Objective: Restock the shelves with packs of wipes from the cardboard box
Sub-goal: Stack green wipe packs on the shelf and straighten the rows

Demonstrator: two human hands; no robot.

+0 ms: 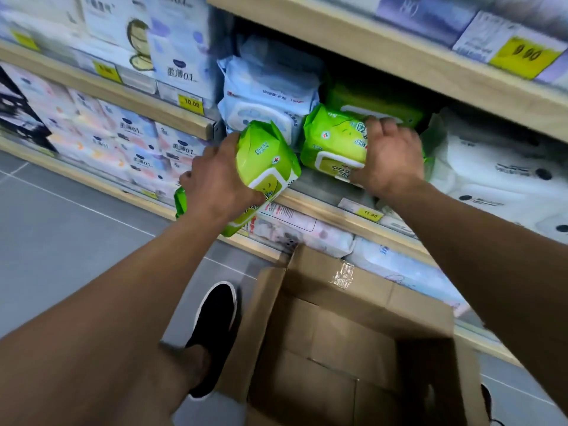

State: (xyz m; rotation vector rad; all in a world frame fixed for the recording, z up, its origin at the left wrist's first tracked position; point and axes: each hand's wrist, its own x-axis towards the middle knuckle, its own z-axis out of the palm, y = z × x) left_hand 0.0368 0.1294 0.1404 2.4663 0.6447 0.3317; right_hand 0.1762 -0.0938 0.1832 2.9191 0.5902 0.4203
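With the cardboard box (353,348) showing bare, I grip one green wipes pack (264,167) in my left hand (215,186) while my right hand (388,161) fingers clasp another green pack (332,142) onto the shelf (322,207).

Lighting is bright, even and cool, apparently from overhead. The recess under the upper shelf (399,53) is dark, and the inside of the cardboard box (338,348) lies in soft shadow. A small glare spot shows on the box's clear tape (343,274). Motion blur smears the top-left packs (101,23) and the yellow price tags (522,56). Wide-angle distortion bends shelf lines toward the frame edges. Centre detail stays moderately sharp.
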